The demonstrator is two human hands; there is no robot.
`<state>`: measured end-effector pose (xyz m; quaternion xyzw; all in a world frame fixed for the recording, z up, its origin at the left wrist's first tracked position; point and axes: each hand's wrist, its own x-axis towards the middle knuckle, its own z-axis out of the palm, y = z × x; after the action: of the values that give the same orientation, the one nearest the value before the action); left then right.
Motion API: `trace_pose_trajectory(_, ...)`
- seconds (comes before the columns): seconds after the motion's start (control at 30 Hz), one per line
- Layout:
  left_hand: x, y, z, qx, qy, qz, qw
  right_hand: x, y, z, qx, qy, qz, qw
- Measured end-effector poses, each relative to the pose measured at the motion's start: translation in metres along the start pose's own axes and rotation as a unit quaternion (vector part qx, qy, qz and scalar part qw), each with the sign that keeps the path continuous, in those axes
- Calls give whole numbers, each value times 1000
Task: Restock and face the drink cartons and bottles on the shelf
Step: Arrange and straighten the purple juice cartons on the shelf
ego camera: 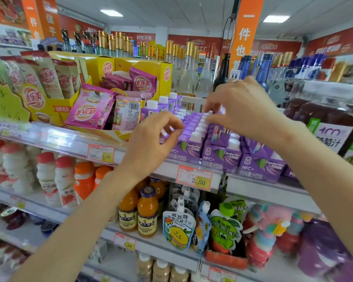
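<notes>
Two hands at the purple cartons [220,153], which stand in rows on the upper shelf [69,139]. Head view: left hand [151,145], fingers curled, pinches white front cap [165,132] near the shelf edge; right hand [245,110], fingers curled, pinches rear cap [209,114] farther back.

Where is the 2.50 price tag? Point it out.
In the head view, the 2.50 price tag sits near centre on the shelf rail, just below the purple cartons and above the juice pouches.
</notes>
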<state>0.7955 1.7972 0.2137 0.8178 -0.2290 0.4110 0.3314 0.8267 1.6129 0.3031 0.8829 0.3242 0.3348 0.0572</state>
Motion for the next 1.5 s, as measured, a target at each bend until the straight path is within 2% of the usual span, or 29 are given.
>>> trace_pose_trajectory(0.07,24,3,6,43,-32,-1,999,-8,6,-5,1,8,11,1000)
trace_pose_trajectory(0.13,48,5,14,115,-100,-9,988,-12,10,-5,15,7,18,1000)
trace_pose_trajectory(0.33,93,4,39,250,-262,-70,930,-15,18,1,115,15,58,992)
trace_pose_trajectory(0.43,101,3,45,261,-319,-103,905,-14,20,4,129,16,56,990)
trace_pose_trajectory(0.63,108,10,43,259,-366,-127,885,-15,22,5,136,23,56,989)
trace_pose_trajectory(0.93,114,8,19,183,-314,-180,914,-17,21,9,127,26,51,990)
trace_pose_trajectory(1.17,111,20,-3,111,-184,-173,961,-20,19,9,122,32,49,991)
trace_pose_trajectory(1.33,101,33,-19,55,-115,-171,977,-21,19,8,131,36,51,989)
trace_pose_trajectory(1.43,87,43,-35,8,-60,-176,983,-23,13,5,209,90,53,972)
trace_pose_trajectory(1.5,77,49,-48,-23,-26,-183,983,-27,3,3,311,130,61,939)
